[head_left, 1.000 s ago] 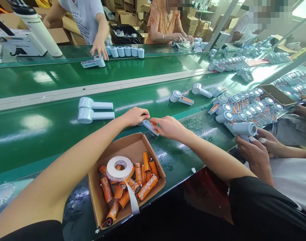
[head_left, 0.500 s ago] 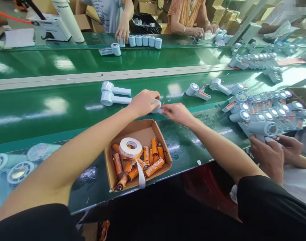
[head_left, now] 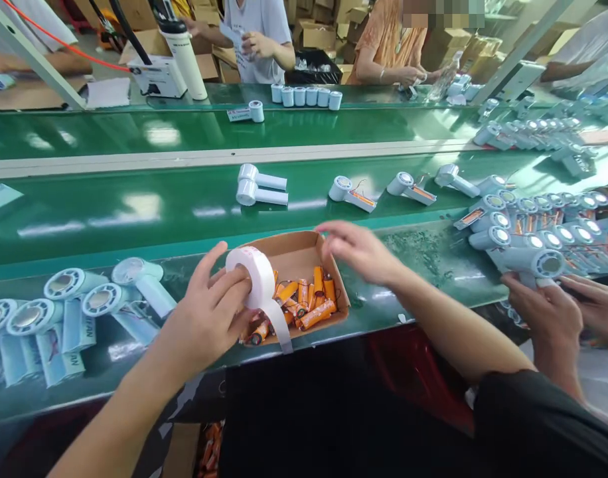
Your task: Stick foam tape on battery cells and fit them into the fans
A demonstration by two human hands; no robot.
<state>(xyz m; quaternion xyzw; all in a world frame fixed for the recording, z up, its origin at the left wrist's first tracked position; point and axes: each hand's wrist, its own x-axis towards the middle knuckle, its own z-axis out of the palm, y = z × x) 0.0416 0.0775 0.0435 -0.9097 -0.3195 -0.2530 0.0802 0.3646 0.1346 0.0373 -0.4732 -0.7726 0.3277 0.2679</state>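
Observation:
My left hand [head_left: 212, 309] grips a roll of white tape [head_left: 262, 282], with fingers in its core. A loose strip of tape hangs from the roll over the front of a cardboard box [head_left: 342, 292]. Inside the box lie several orange cylindrical batteries [head_left: 318, 315] with thin wires, partly hidden by the roll. Over the box's right rim, my right hand [head_left: 358, 251] is open, fingers stretched to the left, holding nothing I can see. Beyond it on the green belt lies a pale blue handheld fan [head_left: 351, 192], its handle uncovered and an orange battery inside.
More fans [head_left: 406, 184] lie along the belt, with a dense group [head_left: 533, 219] at right. Several fans [head_left: 70, 299] rest left of the box. A co-worker's hands [head_left: 543, 305] hold a fan at right. Other people work across the belt [head_left: 184, 139].
My hands have come back from the fan on the belt, which now lies released. My left hand has taken hold of the tape roll and tilted it up; my right hand has opened.

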